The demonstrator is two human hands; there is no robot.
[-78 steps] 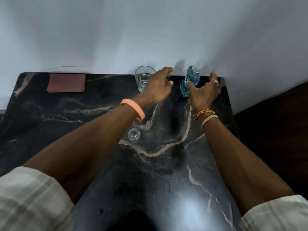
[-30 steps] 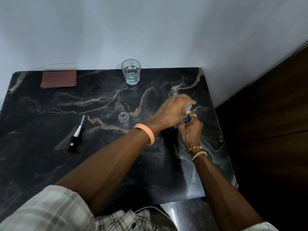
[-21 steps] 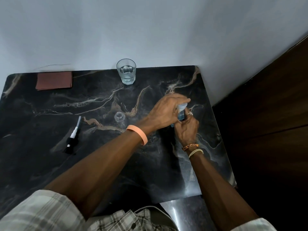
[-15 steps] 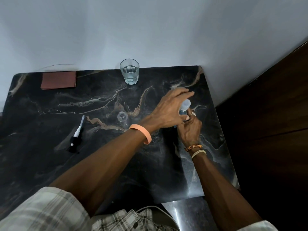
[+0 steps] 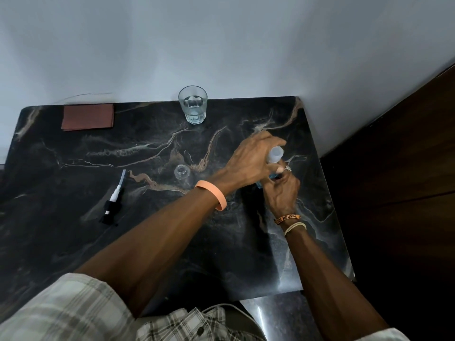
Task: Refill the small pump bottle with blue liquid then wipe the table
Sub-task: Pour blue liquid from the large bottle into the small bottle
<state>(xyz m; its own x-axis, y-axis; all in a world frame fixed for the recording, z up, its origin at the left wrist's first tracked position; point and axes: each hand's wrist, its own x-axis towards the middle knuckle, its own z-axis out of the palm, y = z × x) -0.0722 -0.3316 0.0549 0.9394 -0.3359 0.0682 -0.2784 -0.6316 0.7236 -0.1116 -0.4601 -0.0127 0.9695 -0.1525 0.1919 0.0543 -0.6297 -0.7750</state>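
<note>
A bottle of blue liquid (image 5: 261, 183) stands near the right side of the black marble table (image 5: 147, 242), mostly hidden by my hands. My right hand (image 5: 282, 193) grips its body from the near side. My left hand (image 5: 251, 159) reaches over it, fingers curled around its pale cap (image 5: 276, 153). The small clear pump bottle (image 5: 182, 171) stands open at mid-table, left of my hands. Its black and white pump head (image 5: 113, 200) with its tube lies flat farther left.
A glass of water (image 5: 193, 104) stands at the back edge by the wall. A folded reddish-brown cloth (image 5: 88, 116) lies at the back left. Right of the table's edge is a dark wooden surface (image 5: 394, 193). A white cord (image 5: 221, 306) runs below the near edge.
The blue bottle came from the back by the wall to the table's right middle. My left hand has since closed over its cap while my right hand keeps holding the body.
</note>
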